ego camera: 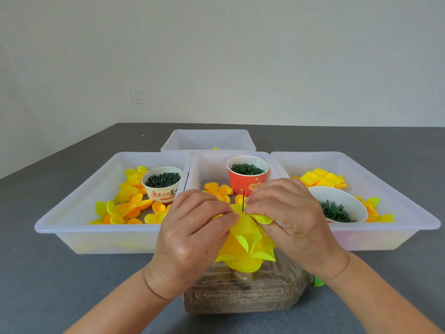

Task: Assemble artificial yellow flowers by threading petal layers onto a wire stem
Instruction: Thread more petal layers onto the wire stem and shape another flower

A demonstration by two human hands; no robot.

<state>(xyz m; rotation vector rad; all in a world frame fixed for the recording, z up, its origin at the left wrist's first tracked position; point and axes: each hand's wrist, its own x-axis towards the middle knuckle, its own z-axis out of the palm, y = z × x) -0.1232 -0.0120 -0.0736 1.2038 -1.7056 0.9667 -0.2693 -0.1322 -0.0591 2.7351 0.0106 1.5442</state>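
My left hand (pixel 192 227) and right hand (pixel 286 213) meet knuckles-up over the bottle (pixel 243 292), fingertips pinching a yellow petal layer (pixel 248 235) threaded on the upright wire (pixel 243 200), just before the middle tray (pixel 207 165).

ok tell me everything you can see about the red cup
The red cup looks like paper: red outside with a faint pale printed emblem, white inside and at the rim. It stands upright and open in the middle tray, toward its back right, filled near the brim with small dark green rings. The right hand and the wire hide its lower part. Orange petals lie to its left.
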